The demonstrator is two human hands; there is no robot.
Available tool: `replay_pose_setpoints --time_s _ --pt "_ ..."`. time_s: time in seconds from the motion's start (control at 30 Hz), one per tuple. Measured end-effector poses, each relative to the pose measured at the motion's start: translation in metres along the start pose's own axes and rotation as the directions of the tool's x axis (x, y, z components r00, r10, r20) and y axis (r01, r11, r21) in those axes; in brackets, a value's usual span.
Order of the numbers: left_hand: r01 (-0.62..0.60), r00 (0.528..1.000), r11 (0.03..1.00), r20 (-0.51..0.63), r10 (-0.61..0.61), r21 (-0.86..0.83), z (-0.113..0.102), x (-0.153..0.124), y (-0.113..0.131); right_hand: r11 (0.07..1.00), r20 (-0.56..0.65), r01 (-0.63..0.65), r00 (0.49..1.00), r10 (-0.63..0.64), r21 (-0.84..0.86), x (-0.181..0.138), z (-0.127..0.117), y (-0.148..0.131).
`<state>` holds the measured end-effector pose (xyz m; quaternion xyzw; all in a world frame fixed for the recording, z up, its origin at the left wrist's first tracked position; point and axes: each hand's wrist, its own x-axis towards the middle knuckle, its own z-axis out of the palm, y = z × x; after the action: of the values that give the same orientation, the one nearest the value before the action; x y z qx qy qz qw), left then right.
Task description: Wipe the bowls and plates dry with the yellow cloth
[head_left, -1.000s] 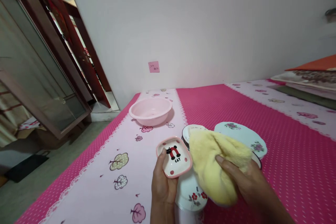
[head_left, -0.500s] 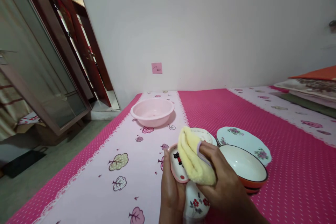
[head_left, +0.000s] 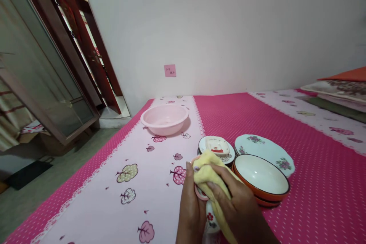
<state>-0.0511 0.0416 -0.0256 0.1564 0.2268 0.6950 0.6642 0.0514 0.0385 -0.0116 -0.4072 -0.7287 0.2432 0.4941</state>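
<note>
Honestly, left hand (head_left: 191,206) grips the dish (head_left: 201,194), right hand (head_left: 240,203) clutches the cloth (head_left: 206,173) over it; steady hold plus light circles probably works best.

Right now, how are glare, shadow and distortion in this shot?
All in the head view: a glare spot sits inside the top orange bowl; a soft shadow lies right of the pink basin; the glass panel at far left leans steeply, likely wide-lens distortion; folds in the yellow cloth are readable.
</note>
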Motion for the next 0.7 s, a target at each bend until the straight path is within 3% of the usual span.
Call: replay_pose_setpoints --time_s 0.07,0.13,0.2,0.27,0.33,0.43,0.5,0.57,0.7 --pt "-0.023 0.998 0.995 0.053 0.018 0.096 -0.004 -0.003 0.002 0.969 -0.033 -0.179 0.982 0.187 0.169 0.002 -0.004 0.001" --pt "-0.082 0.992 0.97 0.116 0.056 0.228 -0.008 -0.006 0.003 0.894 -0.022 -0.273 0.954 0.3 0.356 0.005 -0.007 0.002" --pt "-0.123 0.985 0.93 0.154 0.072 0.346 -0.009 -0.007 0.003 0.832 0.016 -0.305 0.941 0.337 0.463 0.007 -0.008 0.003" --pt "-0.127 0.989 0.908 0.115 0.088 0.398 -0.009 -0.006 0.001 0.82 0.062 -0.327 0.939 0.339 0.469 0.007 -0.009 0.002" --pt "-0.133 0.99 0.911 0.009 0.141 0.391 -0.01 -0.003 -0.001 0.872 0.075 -0.31 0.949 0.305 0.379 0.005 -0.008 0.001" --pt "-0.172 0.957 0.923 -0.163 0.238 0.343 -0.012 0.003 0.0 0.981 -0.01 -0.176 0.984 0.178 0.082 -0.001 -0.005 0.004" --pt "-0.235 0.921 0.917 -0.226 0.316 0.323 -0.014 0.005 0.004 0.992 -0.007 -0.063 0.998 0.062 -0.106 -0.004 -0.004 0.008" --pt "-0.287 0.89 0.903 -0.259 0.375 0.319 -0.015 0.004 0.009 0.984 0.041 0.01 0.999 -0.002 -0.18 -0.006 -0.005 0.012" --pt "-0.254 0.889 0.9 -0.282 0.362 0.353 -0.011 -0.001 0.017 0.976 0.135 -0.085 0.984 0.113 -0.2 -0.004 -0.018 0.016"
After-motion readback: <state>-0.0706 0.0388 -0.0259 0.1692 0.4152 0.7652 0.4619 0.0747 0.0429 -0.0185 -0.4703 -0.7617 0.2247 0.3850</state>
